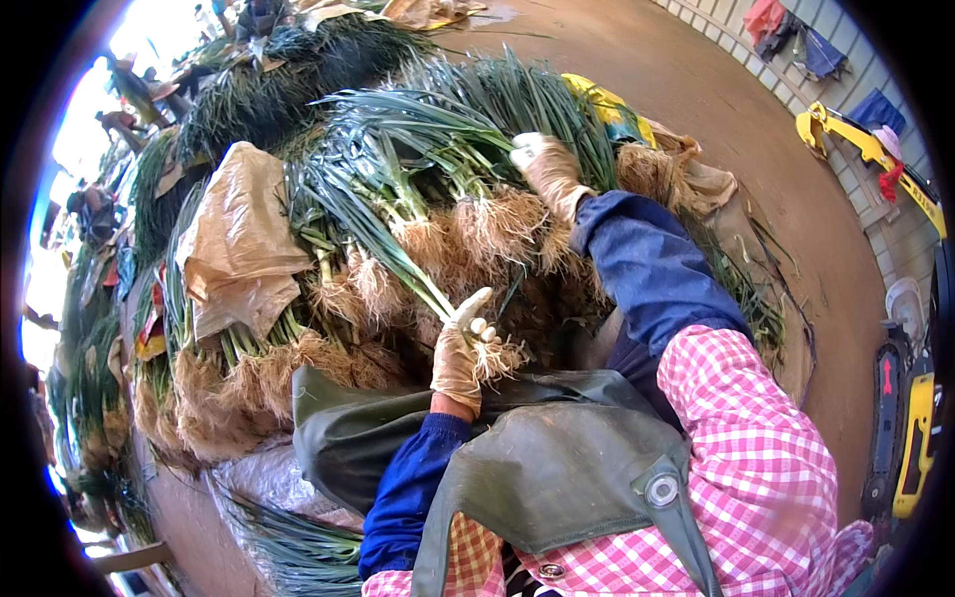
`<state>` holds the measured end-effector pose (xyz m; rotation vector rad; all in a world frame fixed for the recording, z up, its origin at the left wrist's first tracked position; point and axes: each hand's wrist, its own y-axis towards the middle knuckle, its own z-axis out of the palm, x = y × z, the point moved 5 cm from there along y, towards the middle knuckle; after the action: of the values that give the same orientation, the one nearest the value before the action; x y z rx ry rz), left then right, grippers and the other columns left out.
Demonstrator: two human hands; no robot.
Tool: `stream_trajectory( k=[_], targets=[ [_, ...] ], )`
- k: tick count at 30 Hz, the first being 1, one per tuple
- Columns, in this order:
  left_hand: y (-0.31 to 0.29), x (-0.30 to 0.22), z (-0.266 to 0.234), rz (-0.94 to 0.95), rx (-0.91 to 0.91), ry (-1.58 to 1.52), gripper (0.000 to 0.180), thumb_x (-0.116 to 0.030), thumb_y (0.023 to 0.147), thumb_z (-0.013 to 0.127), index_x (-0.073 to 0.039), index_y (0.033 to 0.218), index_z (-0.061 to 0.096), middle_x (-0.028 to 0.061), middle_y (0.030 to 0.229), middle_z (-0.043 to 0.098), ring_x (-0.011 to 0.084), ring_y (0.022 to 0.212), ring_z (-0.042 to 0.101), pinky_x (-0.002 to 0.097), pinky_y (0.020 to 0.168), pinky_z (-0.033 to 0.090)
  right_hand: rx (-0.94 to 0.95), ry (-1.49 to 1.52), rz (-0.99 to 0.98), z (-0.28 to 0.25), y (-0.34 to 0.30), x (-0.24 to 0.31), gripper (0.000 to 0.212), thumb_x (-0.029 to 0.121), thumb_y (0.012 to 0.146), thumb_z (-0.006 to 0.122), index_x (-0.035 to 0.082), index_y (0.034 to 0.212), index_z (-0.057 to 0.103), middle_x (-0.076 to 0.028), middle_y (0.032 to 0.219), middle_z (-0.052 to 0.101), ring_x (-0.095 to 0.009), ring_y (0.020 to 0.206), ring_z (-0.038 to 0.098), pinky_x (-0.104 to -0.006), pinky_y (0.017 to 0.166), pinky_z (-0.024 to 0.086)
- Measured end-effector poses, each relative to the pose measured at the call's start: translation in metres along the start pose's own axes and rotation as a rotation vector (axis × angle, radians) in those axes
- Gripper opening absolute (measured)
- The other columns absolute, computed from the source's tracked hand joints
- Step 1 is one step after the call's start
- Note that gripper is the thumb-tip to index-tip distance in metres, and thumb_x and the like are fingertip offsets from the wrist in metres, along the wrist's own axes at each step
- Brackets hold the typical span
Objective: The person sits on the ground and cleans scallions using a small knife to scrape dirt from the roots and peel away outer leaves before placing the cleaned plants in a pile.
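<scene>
My left hand (458, 356), in a pale work glove, is closed around a few green onions (422, 287). Their white stalk ends and a tuft of pale roots (499, 358) stick out beside my fingers, above my lap. My right hand (550, 171), gloved too, reaches forward to the big heap of green onions (383, 134). Its fingers are curled at the leaves there, partly hidden from view. The heaped bunches lie with leaves pointing away and their tangled brown roots (495, 227) toward me.
A tan sack (249, 239) covers bunches at the left. A yellow bag (609, 104) lies behind my right hand. More onions (293, 542) lie on clear plastic at lower left. At right stand yellow machinery (875, 149) and a tiled wall (726, 40) beyond the brown floor (766, 179).
</scene>
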<state>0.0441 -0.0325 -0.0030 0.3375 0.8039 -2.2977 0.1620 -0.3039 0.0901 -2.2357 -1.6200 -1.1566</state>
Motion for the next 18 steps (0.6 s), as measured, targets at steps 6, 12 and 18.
stream_trajectory(
  k=[6,12,18],
  targets=[
    [0.001,-0.009,0.033,0.100,0.075,-0.019,0.037,-0.006,0.087,0.056,0.003,0.123,0.053,0.0015,0.068,0.049,0.0120,0.060,0.047,0.0241,0.056,0.043,0.252,-0.525,0.312,0.012,0.021,-0.078,0.036,0.037,0.082,0.061,0.009,0.104,0.063,-0.014,0.099,0.066,-0.032,0.094,0.062,-0.0409,0.082,0.048],
    [0.004,-0.023,0.024,0.229,0.133,0.018,0.042,-0.014,0.089,0.053,0.002,0.128,0.049,0.0200,0.105,0.064,0.0291,0.094,0.064,0.0385,0.089,0.051,0.096,-0.260,-0.005,-0.044,0.013,0.054,0.023,0.030,0.081,0.058,0.008,0.087,0.060,-0.010,0.076,0.061,-0.026,0.067,0.058,-0.0400,0.062,0.044],
    [0.021,-0.010,0.025,0.072,0.410,-0.338,0.034,-0.025,0.092,0.055,-0.002,0.117,0.056,0.0128,0.098,0.065,0.0215,0.084,0.065,0.0324,0.074,0.055,0.541,-0.360,-0.389,0.006,-0.111,0.117,0.043,0.046,0.075,0.065,0.005,0.086,0.063,-0.011,0.079,0.062,-0.027,0.072,0.060,-0.0403,0.069,0.047]
  ],
)
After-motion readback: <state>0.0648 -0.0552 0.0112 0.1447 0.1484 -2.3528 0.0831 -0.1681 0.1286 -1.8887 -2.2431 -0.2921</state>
